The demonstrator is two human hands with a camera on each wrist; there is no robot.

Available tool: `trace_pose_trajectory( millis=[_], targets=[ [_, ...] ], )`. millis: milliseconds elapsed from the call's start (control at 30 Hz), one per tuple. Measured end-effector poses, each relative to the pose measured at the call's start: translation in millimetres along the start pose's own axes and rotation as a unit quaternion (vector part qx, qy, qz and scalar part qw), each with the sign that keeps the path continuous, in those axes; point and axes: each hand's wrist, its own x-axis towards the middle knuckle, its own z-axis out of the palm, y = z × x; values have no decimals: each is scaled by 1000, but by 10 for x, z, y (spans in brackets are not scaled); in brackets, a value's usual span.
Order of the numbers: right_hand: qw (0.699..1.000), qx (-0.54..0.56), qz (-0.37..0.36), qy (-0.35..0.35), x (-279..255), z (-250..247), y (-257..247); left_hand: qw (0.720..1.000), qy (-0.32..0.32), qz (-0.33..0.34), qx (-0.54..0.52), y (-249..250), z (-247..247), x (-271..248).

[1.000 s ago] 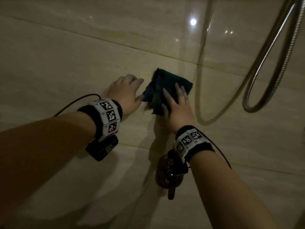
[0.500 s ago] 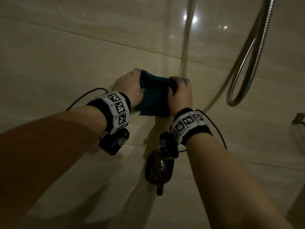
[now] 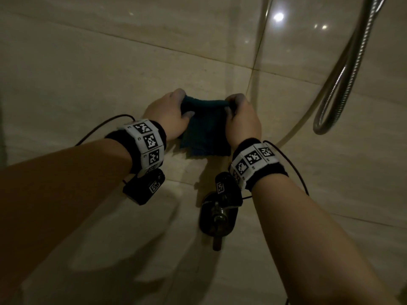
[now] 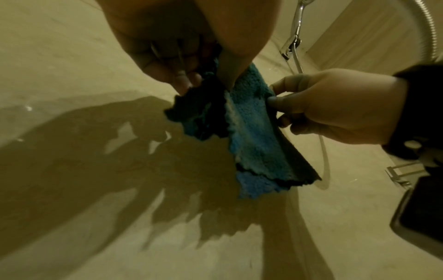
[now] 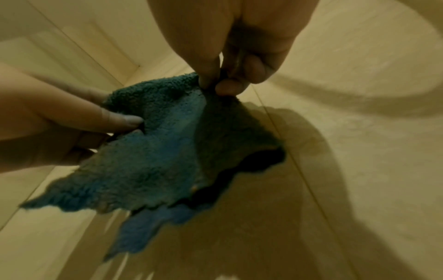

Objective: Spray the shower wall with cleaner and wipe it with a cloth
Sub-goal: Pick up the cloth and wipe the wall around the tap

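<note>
Both hands have hold of the same cloth (image 3: 203, 128) right now, one at each top corner. Left hand (image 3: 167, 114) has its fingers curled over the upper left corner with the thumb tucked in front, and the right hand (image 3: 243, 119) is pinching the upper right corner between thumb and fingertips (image 5: 225, 89). So neither is loose at all, they're both clamped on fabric.

That cloth is a fluffy teal-blue microfibre thing, folded over so a couple of layers hang down with wavy edges showing at the bottom. It's stretched between the two hands and held up in front of the shower wall (image 3: 88, 73), which is big glossy beige tiles with thin grout lines. From the wrist views the cloth throws a big ragged shadow on the tile behind it, and I honestly can't tell if the hanging part touches the wall or sits just off it.

Just below the hands there's a dark metal shower valve (image 3: 217, 216) with a lever sticking out of the wall. Off to the right a ribbed metal shower hose (image 3: 330, 111) hangs down in a loop. Lighting is pretty dim, with a few lamp reflections on the tile up top.
</note>
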Motion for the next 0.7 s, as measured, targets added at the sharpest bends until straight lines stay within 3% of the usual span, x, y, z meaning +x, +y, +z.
trace_pose_trajectory(
  millis=[333, 700],
  targets=[
    [999, 18, 13, -34, -170, -38, -45, 999, -24, 8, -32, -32, -27, -141],
    [992, -60, 97, -53, -352, -143, -286, 993, -80, 49, -69, -139, -96, -174]
  ],
)
